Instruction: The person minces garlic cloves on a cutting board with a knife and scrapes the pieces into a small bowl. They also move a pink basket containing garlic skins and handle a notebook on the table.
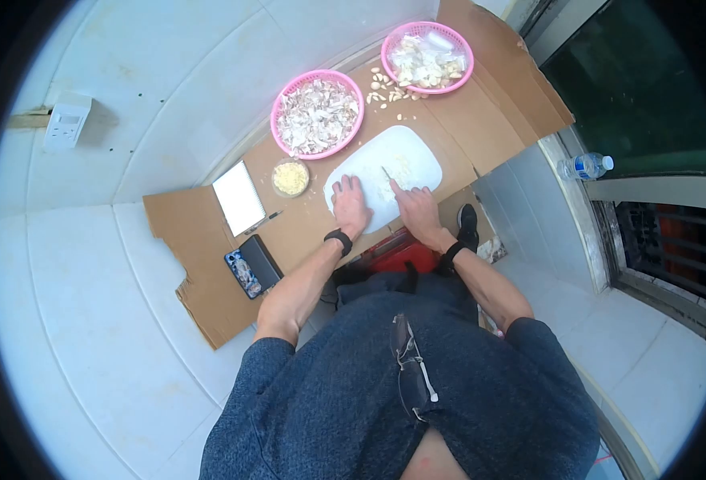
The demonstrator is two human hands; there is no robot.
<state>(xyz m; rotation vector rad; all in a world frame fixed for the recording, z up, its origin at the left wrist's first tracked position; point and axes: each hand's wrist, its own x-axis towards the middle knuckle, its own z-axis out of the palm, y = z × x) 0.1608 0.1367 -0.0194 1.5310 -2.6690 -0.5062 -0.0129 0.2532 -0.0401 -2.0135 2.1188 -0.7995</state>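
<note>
A white cutting board (423, 150) lies on the cardboard, with small pale garlic pieces (402, 166) scattered on it. My left hand (350, 206) rests on the board's left part, its fingers spread and nothing visible in it. My right hand (419, 212) is closed around a small knife (386, 173) at the right part of the board. Only the blade's end shows past my fingers; the handle is hidden. Left of the board stands a small bowl of chopped garlic (290, 178). Loose garlic cloves (382, 86) lie beyond the board.
At the back, one pink basket (275, 118) holds papery garlic skins, another (471, 60) cloves and a plastic bag. A notepad (238, 198), a pen (264, 222), a phone (243, 274) and a dark box (261, 260) lie left. A water bottle (587, 166) stands on the right ledge.
</note>
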